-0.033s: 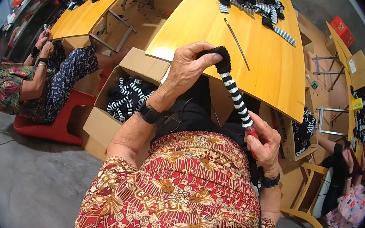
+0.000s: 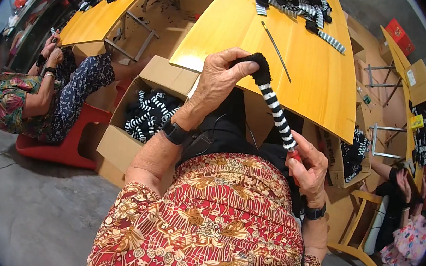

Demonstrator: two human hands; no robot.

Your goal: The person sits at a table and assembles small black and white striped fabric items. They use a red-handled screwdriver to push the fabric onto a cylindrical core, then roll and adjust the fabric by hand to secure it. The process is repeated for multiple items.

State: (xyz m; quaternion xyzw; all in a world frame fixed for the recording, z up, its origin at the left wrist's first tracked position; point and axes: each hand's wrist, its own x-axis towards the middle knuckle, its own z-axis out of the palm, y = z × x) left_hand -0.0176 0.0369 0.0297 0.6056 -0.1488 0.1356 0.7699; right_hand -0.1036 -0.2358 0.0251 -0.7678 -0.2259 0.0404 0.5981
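Observation:
Stretched between my two hands is a narrow black-and-white striped fabric tube [image 2: 278, 113] with a fuzzy black end [image 2: 263, 74]. My left hand [image 2: 218, 80] pinches that black end between thumb and fingers, above the near edge of the table. Lower and to the right, my right hand [image 2: 310, 167] is closed around a red handle [image 2: 294, 155] at the striped end of the tube. Whatever extends from the handle is hidden, apparently within the fabric. The tube slants down from left to right over my lap.
On the yellow wooden table [image 2: 328, 88] lie a thin dark rod [image 2: 277, 52] and a heap of striped pieces [image 2: 296, 0]. Cardboard boxes [image 2: 116, 148] with similar pieces flank me. One co-worker [image 2: 23, 95] sits at the left on a red chair [image 2: 59, 147], another at the right.
My hands and the striped tube look the same. At the far right, a co-worker's hand has shifted slightly.

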